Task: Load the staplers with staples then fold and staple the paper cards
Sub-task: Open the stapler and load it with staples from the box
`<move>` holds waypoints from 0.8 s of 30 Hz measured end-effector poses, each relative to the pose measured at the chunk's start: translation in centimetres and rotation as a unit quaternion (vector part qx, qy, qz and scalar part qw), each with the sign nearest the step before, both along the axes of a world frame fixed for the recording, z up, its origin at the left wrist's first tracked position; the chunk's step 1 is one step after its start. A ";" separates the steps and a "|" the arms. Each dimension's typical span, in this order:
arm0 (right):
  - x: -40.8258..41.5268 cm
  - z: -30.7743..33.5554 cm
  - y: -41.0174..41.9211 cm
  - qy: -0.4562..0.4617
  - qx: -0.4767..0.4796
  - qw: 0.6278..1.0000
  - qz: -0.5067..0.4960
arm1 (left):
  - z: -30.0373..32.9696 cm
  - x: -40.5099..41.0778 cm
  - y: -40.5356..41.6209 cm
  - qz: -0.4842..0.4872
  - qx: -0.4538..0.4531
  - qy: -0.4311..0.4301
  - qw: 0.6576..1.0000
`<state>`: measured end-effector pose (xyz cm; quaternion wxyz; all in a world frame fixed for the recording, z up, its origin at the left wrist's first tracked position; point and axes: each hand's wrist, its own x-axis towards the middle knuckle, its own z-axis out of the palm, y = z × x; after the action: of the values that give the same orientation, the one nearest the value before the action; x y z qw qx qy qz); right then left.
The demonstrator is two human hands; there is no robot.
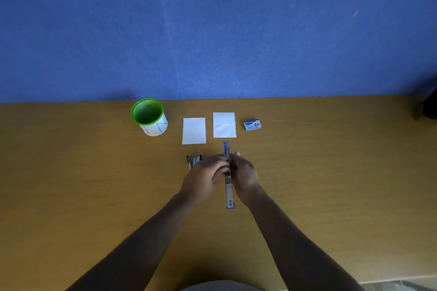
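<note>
Both hands meet near the middle of the wooden tabletop (331,172) over a blue stapler (229,192) that is swung fully open, lying in one long line from 12 to 6 o'clock. The left hand (203,178) comes in from 8 o'clock with its fingers curled onto the stapler's middle from the left side. The right hand (243,173) comes from 4 o'clock and closes on the same middle part from the right, thumb raised above it. Exactly what the fingertips pinch there is blurred; whether a strip of staples is between them cannot be told.

At 9 o'clock of the hands, just beside the left knuckles, lies a second stapler (194,160), dark with grey parts, partly hidden by the left hand. Toward 12 o'clock two white paper cards lie flat and unfolded, side by side: the left card (194,130) and the right card (224,124), which lies slightly farther back. At 1 o'clock sits a small blue staple box (252,125). At 11 o'clock stands a green mesh cup (149,116) with a white band round its base, near the blue wall (212,30).
</note>
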<state>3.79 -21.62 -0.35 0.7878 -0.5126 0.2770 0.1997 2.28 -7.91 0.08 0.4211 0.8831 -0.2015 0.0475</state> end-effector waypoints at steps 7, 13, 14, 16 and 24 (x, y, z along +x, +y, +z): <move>2.4 -2.3 -4.0 -0.032 -0.246 0.969 0.024 | -2.0 0.2 -0.7 0.026 0.037 0.025 0.999; 6.5 -2.0 -7.0 -0.148 -0.483 0.854 0.125 | -3.7 1.0 -1.4 0.048 0.067 0.064 0.995; 7.3 -2.0 -7.4 -0.165 -0.508 0.834 0.140 | -3.9 1.1 -1.4 0.049 0.074 0.068 0.994; 8.6 -2.1 -7.8 -0.176 -0.544 0.802 0.172 | -4.2 1.3 -1.5 0.047 0.088 0.067 0.993; 11.3 -2.5 -8.3 -0.176 -0.636 0.693 0.290 | -4.8 1.6 -1.6 0.037 0.138 0.034 0.989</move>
<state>15.06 -29.97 -2.90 0.2110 -0.9718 0.0316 0.1008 3.87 -9.47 -4.70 0.3002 0.9405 -0.1592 0.0050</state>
